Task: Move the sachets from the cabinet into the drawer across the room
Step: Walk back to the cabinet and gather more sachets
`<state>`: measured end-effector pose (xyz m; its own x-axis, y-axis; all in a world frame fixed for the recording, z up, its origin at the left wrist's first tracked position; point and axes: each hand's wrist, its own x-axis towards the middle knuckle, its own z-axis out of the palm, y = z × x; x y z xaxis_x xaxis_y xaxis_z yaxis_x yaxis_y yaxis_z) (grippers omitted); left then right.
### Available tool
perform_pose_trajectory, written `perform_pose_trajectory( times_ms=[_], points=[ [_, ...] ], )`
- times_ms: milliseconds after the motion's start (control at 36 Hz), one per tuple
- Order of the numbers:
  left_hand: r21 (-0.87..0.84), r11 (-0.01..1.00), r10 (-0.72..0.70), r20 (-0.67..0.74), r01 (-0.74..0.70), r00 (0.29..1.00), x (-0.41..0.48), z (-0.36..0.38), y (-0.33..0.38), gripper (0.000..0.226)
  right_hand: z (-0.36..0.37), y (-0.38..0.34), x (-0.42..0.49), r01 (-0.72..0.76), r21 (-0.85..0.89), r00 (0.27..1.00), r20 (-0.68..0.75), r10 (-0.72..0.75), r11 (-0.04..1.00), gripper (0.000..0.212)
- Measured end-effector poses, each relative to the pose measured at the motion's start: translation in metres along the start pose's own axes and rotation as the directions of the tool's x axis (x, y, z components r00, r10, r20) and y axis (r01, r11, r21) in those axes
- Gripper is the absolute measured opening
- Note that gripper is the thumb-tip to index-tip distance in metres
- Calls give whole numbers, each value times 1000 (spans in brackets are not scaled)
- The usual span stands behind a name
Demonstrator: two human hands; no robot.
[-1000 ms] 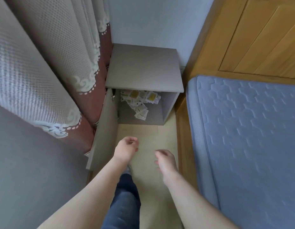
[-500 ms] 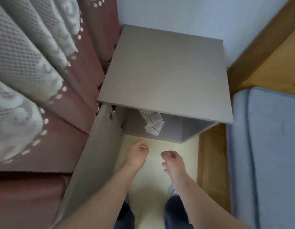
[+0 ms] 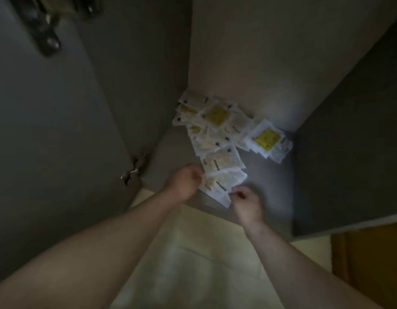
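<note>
Dark grey cabinet floor (image 3: 271, 175) holds white paper sachets (image 3: 217, 130). The nearest white sachet (image 3: 224, 181) lies between the left hand (image 3: 184, 184) and right hand (image 3: 245, 202); curled fingers pinch its edges.

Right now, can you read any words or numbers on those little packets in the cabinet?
No text can be read anywhere in this view.
On the pile of sachets: dark marks near the edges, too blurred to read.
On the yellow-patch sachet: a yellow square, any print on it too blurred.
On the nearest sachet: a dark bar only, no legible letters.
</note>
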<state>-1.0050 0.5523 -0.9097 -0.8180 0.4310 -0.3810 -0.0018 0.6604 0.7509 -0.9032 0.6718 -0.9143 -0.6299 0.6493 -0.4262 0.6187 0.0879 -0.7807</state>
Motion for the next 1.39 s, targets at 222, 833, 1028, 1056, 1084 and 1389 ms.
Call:
perform_pose_trajectory(
  times_ms=[222, 833, 1028, 1056, 1084, 1389],
  points=[
    [155, 987, 41, -53, -32, 998, 22, -3, -31, 33, 14, -12, 32, 171, -412, 985, 82, -150, 895, 43],
    [675, 692, 104, 258, -256, 960, 89, 6, -13, 58, 27, -26, 82, 375, -723, 897, 442, -29, 579, 103],
    [737, 628, 52, 280, -250, 958, 55, 8, -14, 60, 20, -5, 60, 427, -776, 892, 444, -78, 464, 118],
    [739, 626, 51, 282, -251, 958, 49, 9, -16, 60, 19, -3, 58, 427, -771, 894, 439, -91, 473, 118],
    [742, 621, 48, 285, -252, 957, 44, 9, -18, 60, 18, -1, 57, 430, -764, 894, 436, -108, 481, 117],
    [774, 524, 206, 291, -356, 934, 3, 3, -39, 75, -4, 32, 39, 470, -743, 883, 407, -236, 476, 97]
  ],
)
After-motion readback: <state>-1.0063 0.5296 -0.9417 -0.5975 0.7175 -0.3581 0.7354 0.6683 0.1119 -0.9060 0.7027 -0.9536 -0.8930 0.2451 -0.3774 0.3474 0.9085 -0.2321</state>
